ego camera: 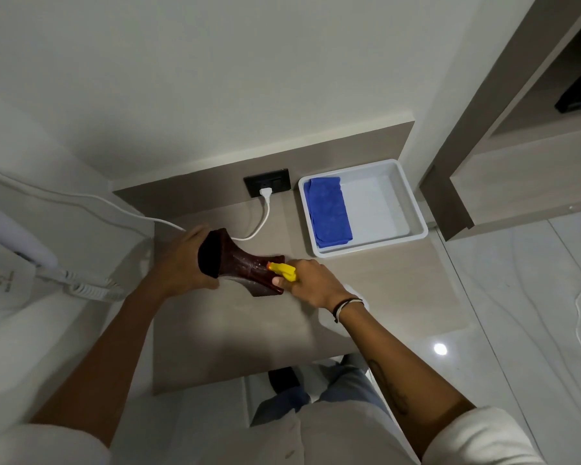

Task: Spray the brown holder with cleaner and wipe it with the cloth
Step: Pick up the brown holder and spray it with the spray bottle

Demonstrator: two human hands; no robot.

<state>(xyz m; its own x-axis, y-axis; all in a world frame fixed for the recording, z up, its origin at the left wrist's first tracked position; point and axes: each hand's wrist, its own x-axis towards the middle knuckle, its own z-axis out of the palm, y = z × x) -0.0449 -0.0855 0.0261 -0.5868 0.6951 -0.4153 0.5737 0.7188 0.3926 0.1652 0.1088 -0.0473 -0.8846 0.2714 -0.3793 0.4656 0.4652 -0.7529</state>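
The brown holder [245,268] is a glossy flared piece held tilted on its side above the bedside table [235,344]. My left hand [182,263] grips its wide dark open end. My right hand [311,281] holds a spray bottle whose yellow nozzle [284,270] points at the holder's narrow end, almost touching it. The bottle's white body [339,317] shows partly below my wrist. A folded blue cloth [329,211] lies in the left part of a white tray [413,209] at the table's back right.
A black wall socket [267,182] holds a white plug whose cable [259,223] runs left behind the holder. A white phone with a coiled cord [91,290] rests on the bed at left. A wooden shelf unit [517,162] stands at right over a glossy tiled floor.
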